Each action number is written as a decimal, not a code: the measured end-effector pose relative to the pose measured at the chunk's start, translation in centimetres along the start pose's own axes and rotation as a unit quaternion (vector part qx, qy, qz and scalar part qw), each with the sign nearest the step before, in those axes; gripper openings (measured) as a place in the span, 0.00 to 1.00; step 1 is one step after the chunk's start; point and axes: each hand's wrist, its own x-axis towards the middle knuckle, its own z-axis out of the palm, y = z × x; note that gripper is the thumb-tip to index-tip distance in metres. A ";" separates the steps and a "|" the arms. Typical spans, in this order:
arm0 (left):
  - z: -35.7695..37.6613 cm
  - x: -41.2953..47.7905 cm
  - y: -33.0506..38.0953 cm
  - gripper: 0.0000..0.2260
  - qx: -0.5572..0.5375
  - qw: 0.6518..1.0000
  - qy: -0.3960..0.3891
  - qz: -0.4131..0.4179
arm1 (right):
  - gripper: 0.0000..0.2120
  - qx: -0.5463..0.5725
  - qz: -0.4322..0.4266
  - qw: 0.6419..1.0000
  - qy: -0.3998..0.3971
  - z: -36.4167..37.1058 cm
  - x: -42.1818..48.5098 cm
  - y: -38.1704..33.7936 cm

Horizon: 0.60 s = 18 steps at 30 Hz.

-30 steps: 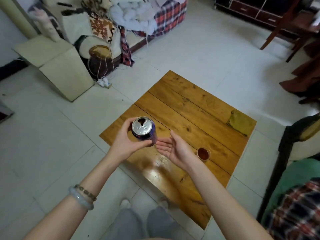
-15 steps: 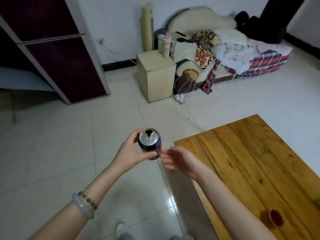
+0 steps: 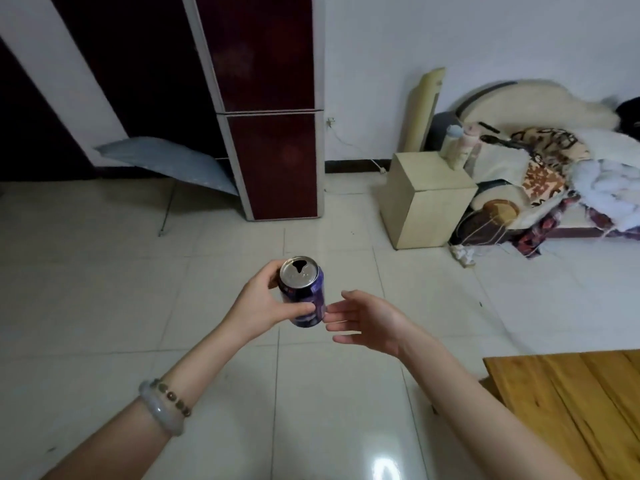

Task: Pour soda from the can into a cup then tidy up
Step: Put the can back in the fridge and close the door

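My left hand grips an opened purple soda can, upright with its silver top toward me, out over the tiled floor. Just to the right of the can, my right hand is held palm-in with relaxed straight fingers, the fingertips close to the can's lower side; whether they touch it is unclear. The cup is out of view. Only a corner of the wooden table shows at the lower right.
A dark red fridge stands against the far wall, with a grey folded stand leaning to its left. A cream box-shaped cabinet and a sofa piled with blankets sit to the right. Pale floor tiles lie below my hands.
The view has swung left, away from the table; the cup of soda has left the frame. My left hand still holds the can, with my right hand beside it.
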 end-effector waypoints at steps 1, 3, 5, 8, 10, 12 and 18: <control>-1.6 0.3 -0.3 0.30 -0.003 1.000 0.009 -0.006 | 0.17 -0.004 0.004 1.000 -0.007 1.3 0.8 -0.7; -4.6 1.1 -1.1 0.29 0.000 1.000 0.027 -0.015 | 0.17 -0.014 0.011 1.000 -0.024 3.5 2.6 -2.3; -7.2 2.1 -1.6 0.29 0.005 0.999 0.042 -0.021 | 0.17 -0.026 0.016 0.999 -0.040 5.3 4.3 -3.8; -10.6 4.4 -2.5 0.28 -0.004 0.998 0.065 -0.025 | 0.17 -0.048 0.018 0.997 -0.053 7.8 7.3 -6.7; -12.7 6.3 -3.2 0.27 -0.009 0.997 0.078 -0.022 | 0.18 -0.058 0.018 0.996 -0.061 9.2 9.7 -8.9; -14.9 8.5 -3.8 0.29 -0.011 0.996 0.090 -0.020 | 0.18 -0.069 0.019 0.995 -0.073 10.5 12.3 -11.2; -21.9 17.0 -5.7 0.31 -0.014 0.992 0.121 -0.022 | 0.19 -0.080 0.022 0.991 -0.104 14.6 21.8 -18.8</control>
